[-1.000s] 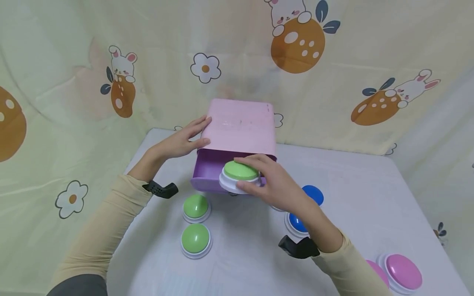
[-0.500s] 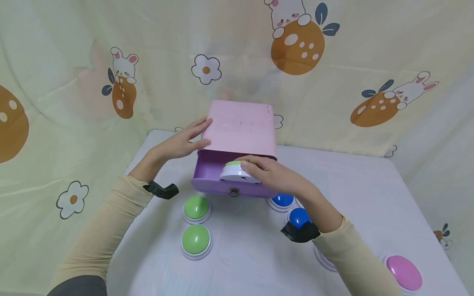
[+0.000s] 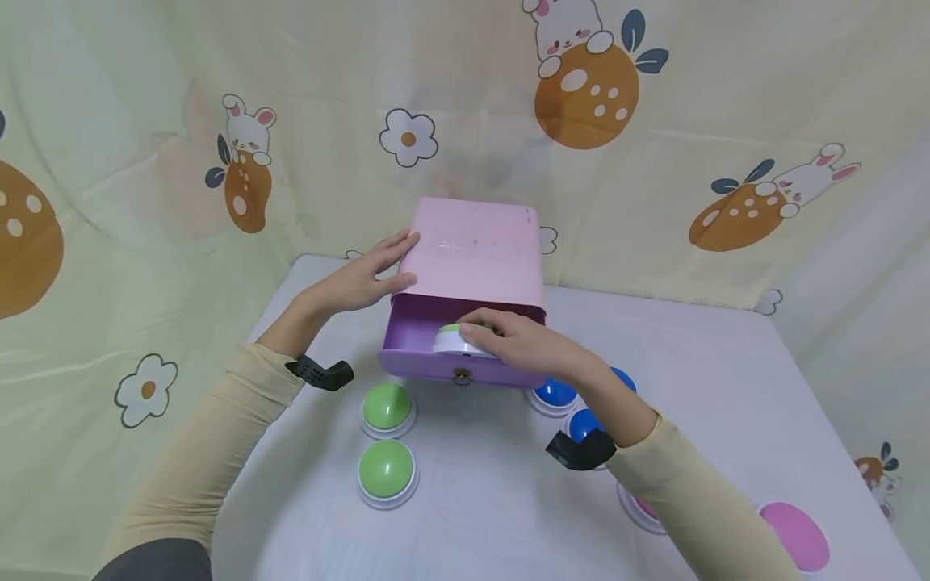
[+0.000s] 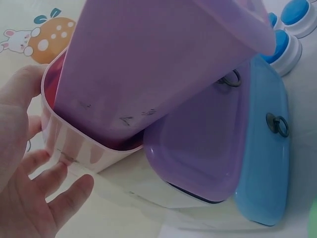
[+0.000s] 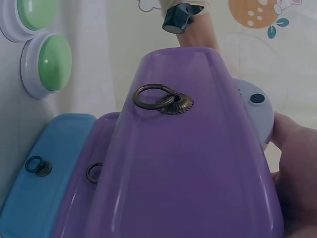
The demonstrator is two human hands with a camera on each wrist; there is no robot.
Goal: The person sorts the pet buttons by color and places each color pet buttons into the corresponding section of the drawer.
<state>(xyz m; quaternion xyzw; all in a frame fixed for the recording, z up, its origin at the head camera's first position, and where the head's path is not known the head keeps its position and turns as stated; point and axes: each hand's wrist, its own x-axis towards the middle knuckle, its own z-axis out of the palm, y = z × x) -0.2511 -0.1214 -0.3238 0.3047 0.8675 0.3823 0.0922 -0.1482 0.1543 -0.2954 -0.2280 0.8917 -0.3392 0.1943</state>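
A small drawer cabinet with a pink top [image 3: 472, 250] stands at the back of the table, its upper purple drawer [image 3: 417, 365] pulled out. My left hand [image 3: 359, 277] rests against the cabinet's left side, fingers extended; in the left wrist view they lie along the pink casing [image 4: 74, 146]. With my right hand [image 3: 534, 343] I grip a push button with a green dome and white base [image 3: 452, 345], inside the drawer's opening behind its front. The right wrist view shows the button's white base [image 5: 256, 109] past the drawer front, which has a brass ring pull [image 5: 153, 96].
Below the pulled-out drawer are a shut purple drawer [image 4: 198, 144] and a shut blue one [image 4: 265, 158]. Two green buttons [image 3: 387, 407] stand front left of the cabinet. Blue buttons [image 3: 555, 392] and pink buttons [image 3: 795, 532] stand to the right, partly behind my right arm.
My right hand has lowered the green button from above the drawer's front edge into the drawer, tilting it on the way. The left hand has stayed on the cabinet.
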